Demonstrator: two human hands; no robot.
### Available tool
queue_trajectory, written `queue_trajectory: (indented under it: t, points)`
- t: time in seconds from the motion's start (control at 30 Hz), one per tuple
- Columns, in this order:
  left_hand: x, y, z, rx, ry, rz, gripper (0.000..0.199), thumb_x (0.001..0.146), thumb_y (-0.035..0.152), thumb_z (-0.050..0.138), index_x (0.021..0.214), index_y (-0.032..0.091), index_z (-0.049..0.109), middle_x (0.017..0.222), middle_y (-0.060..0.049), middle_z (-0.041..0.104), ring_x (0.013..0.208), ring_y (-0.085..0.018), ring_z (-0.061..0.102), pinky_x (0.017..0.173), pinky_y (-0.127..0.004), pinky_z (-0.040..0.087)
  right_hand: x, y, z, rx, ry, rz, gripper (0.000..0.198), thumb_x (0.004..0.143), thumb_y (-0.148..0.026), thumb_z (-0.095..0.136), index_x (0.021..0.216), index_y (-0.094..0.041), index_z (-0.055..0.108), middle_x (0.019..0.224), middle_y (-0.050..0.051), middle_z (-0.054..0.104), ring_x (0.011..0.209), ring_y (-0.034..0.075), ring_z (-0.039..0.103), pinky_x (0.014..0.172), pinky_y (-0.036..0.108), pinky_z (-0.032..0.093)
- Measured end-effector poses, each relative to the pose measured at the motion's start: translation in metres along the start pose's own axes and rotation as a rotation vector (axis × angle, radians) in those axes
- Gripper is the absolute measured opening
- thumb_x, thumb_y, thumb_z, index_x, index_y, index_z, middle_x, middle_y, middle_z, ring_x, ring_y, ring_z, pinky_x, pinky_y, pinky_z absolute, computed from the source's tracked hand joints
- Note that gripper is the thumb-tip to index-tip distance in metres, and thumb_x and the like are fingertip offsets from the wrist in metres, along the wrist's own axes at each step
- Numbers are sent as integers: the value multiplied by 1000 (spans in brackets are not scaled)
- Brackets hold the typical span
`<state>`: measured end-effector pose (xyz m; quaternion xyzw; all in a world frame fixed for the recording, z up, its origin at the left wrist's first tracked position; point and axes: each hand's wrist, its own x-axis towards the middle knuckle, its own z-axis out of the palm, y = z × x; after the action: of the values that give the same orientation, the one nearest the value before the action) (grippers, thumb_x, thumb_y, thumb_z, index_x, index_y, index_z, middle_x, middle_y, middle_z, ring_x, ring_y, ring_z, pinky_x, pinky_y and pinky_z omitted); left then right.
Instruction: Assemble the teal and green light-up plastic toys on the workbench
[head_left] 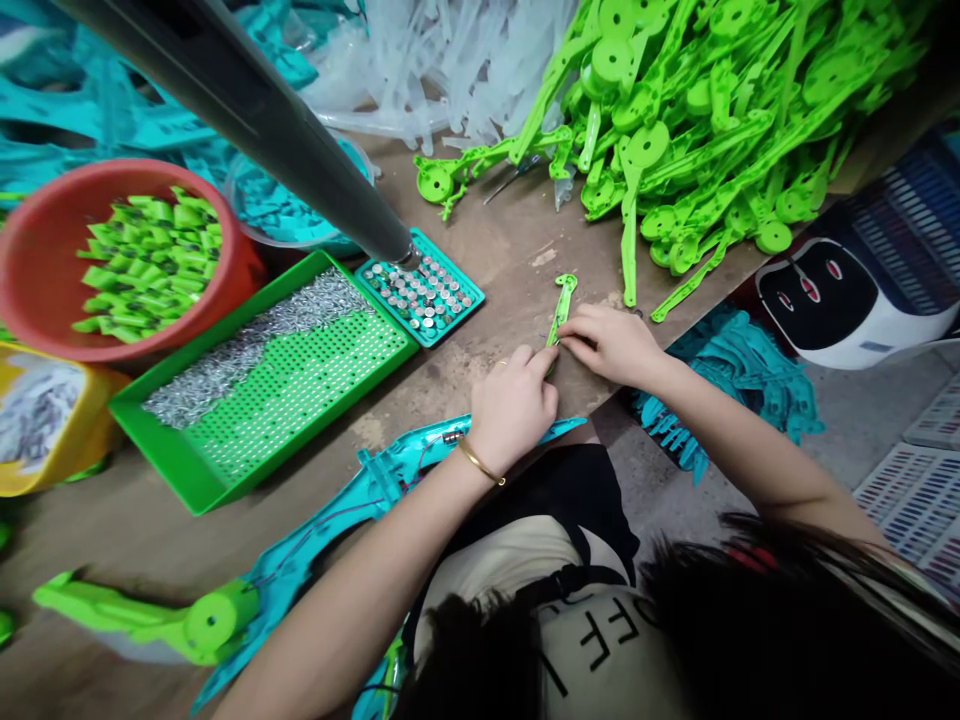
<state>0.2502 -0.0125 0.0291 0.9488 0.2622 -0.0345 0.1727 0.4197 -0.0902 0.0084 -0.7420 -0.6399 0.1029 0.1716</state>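
Observation:
A narrow bright-green plastic part [561, 300] lies on the brown table in front of me. My left hand [517, 405] is closed over its near end, which the fingers hide. From the other side, my right hand [611, 340] pinches with thumb and index finger at the middle of the part; whatever small thing is between those fingertips is hidden. Under my left wrist lies a long turquoise plastic shell [405, 455] with thin wires, joined to a green arm with a round end [214, 625].
A grey pole slants over a turquoise tray of small metal discs [469, 295]. Left stand a green perforated tray of metal screws or pins [300, 390], a red bowl [30, 270] and a yellow bin [105, 400]. Green parts [720, 130] and clear plastic pieces [450, 60] are heaped behind.

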Motion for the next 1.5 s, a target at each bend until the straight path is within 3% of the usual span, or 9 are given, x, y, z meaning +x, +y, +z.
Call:
queue_trajectory:
  t: [0.1,0.23,0.4,0.57,0.8,1.07,1.23,1.5]
  points:
    - [0,-1,0,-21,-2,-7,42,86,20,47,126,27,59,102,-7,64,88,-26,64,64,-34,46,-6,-1,2,-65,20,-38,25,93,-23,48,107,-21,68,100,7,66,91,20,59,71,30,42]
    - [-7,-10,-2,-206,74,36,38,86,16,48,121,22,59,100,-6,63,88,-22,62,75,-33,49,-11,0,8,-101,27,-28,27,91,-19,47,107,-20,68,98,10,63,90,23,56,77,34,43]
    - [-24,-22,-5,-279,162,-11,15,89,21,52,98,18,64,93,-6,65,86,-20,61,78,-33,48,-13,-6,8,-57,47,10,28,93,-19,43,106,-19,68,97,11,63,91,24,55,82,37,44]
    - [-30,-23,-4,-298,139,-12,14,90,22,53,91,18,66,88,-5,67,85,-20,63,78,-32,47,-22,-28,11,89,150,-50,24,94,-24,46,110,-18,63,114,12,64,109,25,54,94,41,41]
    - [-28,-17,1,-227,141,27,19,92,23,50,92,19,68,85,-5,66,82,-19,62,74,-31,46,-27,-33,26,237,141,-184,16,92,-24,51,96,-21,66,118,9,67,116,22,55,102,45,40]
    - [-36,-21,-6,-195,115,-10,18,92,20,48,95,17,66,91,-7,68,87,-23,64,76,-34,48,-24,-28,29,142,160,-220,21,94,-34,53,90,-21,68,115,8,69,111,21,58,104,42,40]
    - [-38,-23,-8,-134,88,-15,21,92,21,46,95,17,67,90,-7,67,84,-23,64,74,-34,47,-21,-39,23,46,122,-181,19,93,-33,54,87,-20,67,108,7,69,106,22,56,99,39,40]
    - [-43,-14,-13,-3,13,-76,20,93,23,46,89,17,64,82,-7,67,76,-22,64,65,-32,44,-16,-53,12,-26,-11,-61,19,91,-34,58,102,-22,68,108,5,68,106,25,52,94,41,34]
